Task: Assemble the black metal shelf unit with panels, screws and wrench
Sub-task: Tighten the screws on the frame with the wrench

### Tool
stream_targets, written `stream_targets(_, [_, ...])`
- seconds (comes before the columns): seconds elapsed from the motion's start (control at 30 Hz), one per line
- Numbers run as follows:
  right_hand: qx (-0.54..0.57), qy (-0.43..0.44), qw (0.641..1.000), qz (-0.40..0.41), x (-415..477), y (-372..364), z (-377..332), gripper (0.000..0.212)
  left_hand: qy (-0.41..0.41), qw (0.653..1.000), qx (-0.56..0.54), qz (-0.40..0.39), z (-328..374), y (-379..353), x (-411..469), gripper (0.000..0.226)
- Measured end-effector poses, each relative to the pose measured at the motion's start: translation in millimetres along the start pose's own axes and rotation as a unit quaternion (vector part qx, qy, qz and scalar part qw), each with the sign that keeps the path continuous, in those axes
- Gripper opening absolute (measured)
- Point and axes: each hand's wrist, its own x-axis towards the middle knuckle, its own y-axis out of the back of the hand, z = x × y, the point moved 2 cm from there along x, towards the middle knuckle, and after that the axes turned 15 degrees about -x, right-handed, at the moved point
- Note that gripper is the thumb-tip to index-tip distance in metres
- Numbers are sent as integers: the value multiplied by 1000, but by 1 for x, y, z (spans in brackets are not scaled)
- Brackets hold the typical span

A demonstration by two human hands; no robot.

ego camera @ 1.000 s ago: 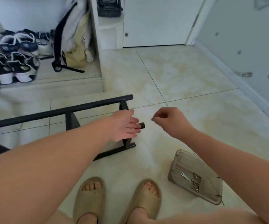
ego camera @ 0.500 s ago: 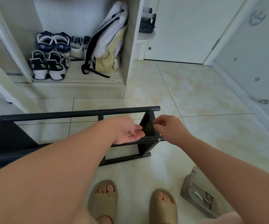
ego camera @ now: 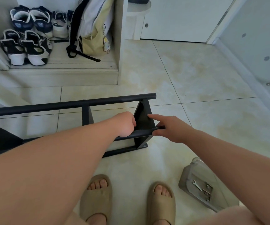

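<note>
Moving in since earlier: pinching the bar end of the black metal rack frame (ego camera: 143, 122) on the pale tiled floor (ego camera: 196, 75) with the right grip (ego camera: 171, 129), clasping that bar with the left grip (ego camera: 125, 125). Probably fastening midway; leaving small silver wrench (ego camera: 196, 185) lying in grey plastic tray (ego camera: 185, 173).

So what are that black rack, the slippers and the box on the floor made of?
Rack: probably metal tube painted matte black, judging by its thin round bars with a dull sheen. Slippers: likely moulded foam, matte beige, since they look thick, seamless and round-edged. Box: clear plastic, slightly cloudy, with see-through walls.
</note>
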Motion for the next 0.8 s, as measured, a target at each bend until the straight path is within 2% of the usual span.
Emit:
stream_targets(0.17, [6,6,1000,1,-2,-7,2,73,29,997,44,-55,1,-9,0,34])
stream_targets(0.33, [-14,28,998,-60,-21,-11,6,95,57,981,99,-156,2,-20,-10,31])
stream_targets(0.43, [-29,39,996,-72,-34,-19,8,105,81,971,89,-206,2,-32,-14,33])
stream_targets(0.53, [-104,56,992,-41,-40,-22,10,106,97,971,56,-211,0,-38,-12,34])
stream_targets(0.6, [-202,74,977,17,-41,-21,11,107,111,971,33,-209,0,-39,-11,32])
stream_targets(0.67, [-250,99,962,51,-40,-20,12,109,122,970,19,-210,0,-38,-11,28])
stream_targets(0.8, [-297,133,945,47,-29,-19,14,124,132,965,-7,-227,0,-40,-14,29])
